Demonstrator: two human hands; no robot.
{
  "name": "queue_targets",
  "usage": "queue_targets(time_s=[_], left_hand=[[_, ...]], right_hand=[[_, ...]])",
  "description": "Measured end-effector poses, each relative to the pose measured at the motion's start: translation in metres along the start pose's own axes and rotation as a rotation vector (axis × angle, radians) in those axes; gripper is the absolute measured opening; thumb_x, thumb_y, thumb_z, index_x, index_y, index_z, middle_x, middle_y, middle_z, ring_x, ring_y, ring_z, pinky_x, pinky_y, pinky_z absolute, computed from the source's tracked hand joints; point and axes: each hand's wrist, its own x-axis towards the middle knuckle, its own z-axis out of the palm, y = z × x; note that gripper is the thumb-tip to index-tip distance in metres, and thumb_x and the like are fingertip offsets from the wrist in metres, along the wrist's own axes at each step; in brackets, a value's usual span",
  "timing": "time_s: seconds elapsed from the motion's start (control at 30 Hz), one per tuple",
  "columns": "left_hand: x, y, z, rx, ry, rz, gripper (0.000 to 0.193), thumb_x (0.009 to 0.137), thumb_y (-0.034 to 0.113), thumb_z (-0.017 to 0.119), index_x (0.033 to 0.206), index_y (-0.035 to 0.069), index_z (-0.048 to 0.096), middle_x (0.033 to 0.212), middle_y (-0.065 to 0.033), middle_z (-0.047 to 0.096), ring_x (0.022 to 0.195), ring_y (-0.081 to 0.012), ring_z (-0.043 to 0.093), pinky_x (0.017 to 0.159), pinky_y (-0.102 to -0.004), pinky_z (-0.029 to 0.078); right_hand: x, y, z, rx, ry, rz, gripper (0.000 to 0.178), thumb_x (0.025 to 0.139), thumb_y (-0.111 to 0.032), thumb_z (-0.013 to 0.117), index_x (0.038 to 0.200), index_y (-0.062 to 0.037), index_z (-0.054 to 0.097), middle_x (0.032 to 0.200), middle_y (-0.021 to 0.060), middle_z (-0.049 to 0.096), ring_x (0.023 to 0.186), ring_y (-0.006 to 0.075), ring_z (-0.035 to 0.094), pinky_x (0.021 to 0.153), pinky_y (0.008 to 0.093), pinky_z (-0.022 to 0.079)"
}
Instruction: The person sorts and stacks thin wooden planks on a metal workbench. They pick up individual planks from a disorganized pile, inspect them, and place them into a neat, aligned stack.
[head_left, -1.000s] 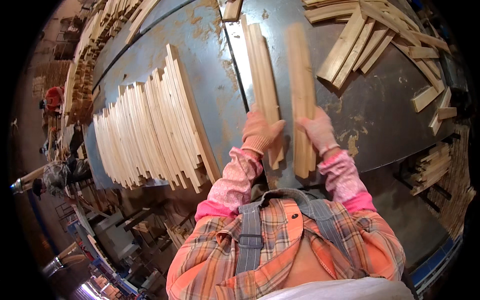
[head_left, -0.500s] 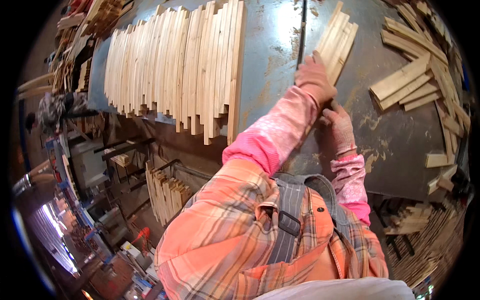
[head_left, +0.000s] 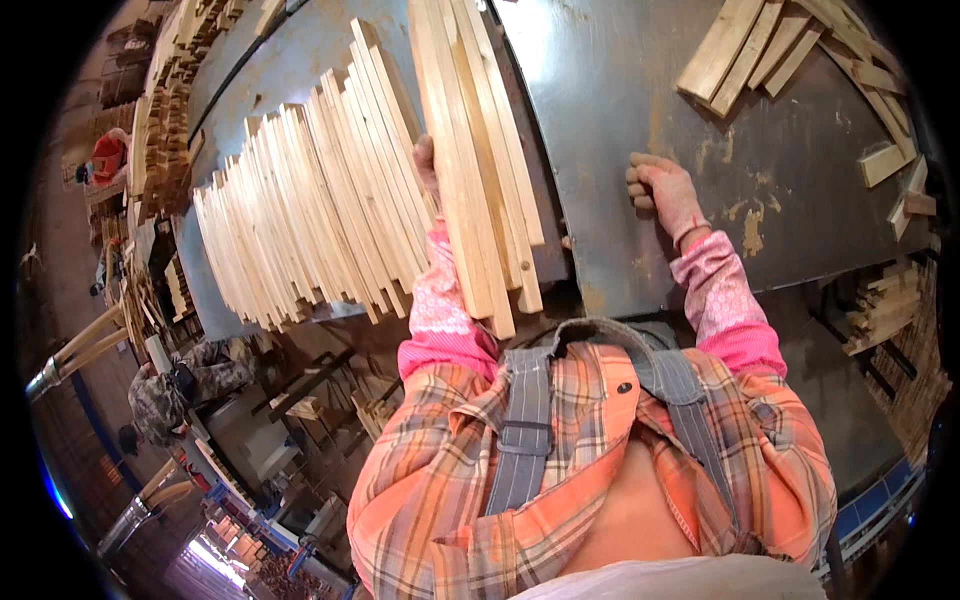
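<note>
My left hand, in a pink glove, grips a bundle of long pale wooden slats and holds it over the left part of the grey metal table. The bundle hides most of that hand. Just to its left lies a wide fan of similar slats spread on the table. My right hand, gloved too, rests curled into a fist on the bare metal right of the bundle, holding nothing.
Shorter, thicker wood blocks lie piled at the table's far right, with more offcuts below its right edge. A person in camouflage clothes crouches at lower left. Another person in red works at far left.
My left hand has carried the slat bundle leftward beside the spread slats. My right hand has let go of the wood and now rests as a fist on the table.
</note>
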Motion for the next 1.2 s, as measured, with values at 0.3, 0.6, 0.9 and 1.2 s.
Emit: queue_targets(time_s=[0.3,0.6,0.9,1.2], left_hand=[[-0.023,0.03,-0.038,-0.042,-0.007,-0.053,0.056,0.091,0.05,0.07,0.121,0.002,0.068,0.11,-0.0183,0.075,0.092,-0.0299,0.077,0.077,-0.0432,0.067],[-0.023,0.034,-0.038,0.428,0.63,0.066,0.043,0.1,0.033,0.062,0.123,-0.003,0.067,0.116,-0.0151,0.073,0.101,-0.0267,0.071,0.091,-0.0386,0.058],[-0.09,0.016,0.055,1.99,0.453,0.227,0.036,0.088,0.019,0.067,0.119,0.003,0.07,0.116,-0.0239,0.068,0.108,-0.0428,0.065,0.094,-0.0485,0.053],[-0.185,-0.027,0.064,2.252,0.384,-0.373,0.063,0.087,0.022,0.07,0.143,0.0,0.051,0.141,-0.0182,0.054,0.12,-0.0416,0.058,0.1,-0.0491,0.05]], right_hand=[[-0.018,-0.029,0.1,-0.266,-0.214,-0.186,0.056,0.095,-0.02,0.07,0.143,0.0047,0.054,0.099,0.011,0.069,0.083,0.0136,0.063,0.073,0.0249,0.054],[0.005,0.009,0.181,-0.169,-0.585,0.021,0.07,0.088,-0.032,0.078,0.135,0.0109,0.051,0.114,0.0167,0.068,0.106,0.0218,0.068,0.097,0.0334,0.055],[0.063,0.098,0.198,-1.137,-0.45,-0.396,0.063,0.083,-0.041,0.075,0.133,-0.0038,0.064,0.113,0.0203,0.075,0.105,0.0343,0.072,0.092,0.0388,0.056],[0.033,0.043,0.182,-1.051,-0.418,0.047,0.053,0.079,-0.041,0.079,0.11,0.0004,0.073,0.097,0.016,0.075,0.091,0.0284,0.073,0.083,0.038,0.057]])
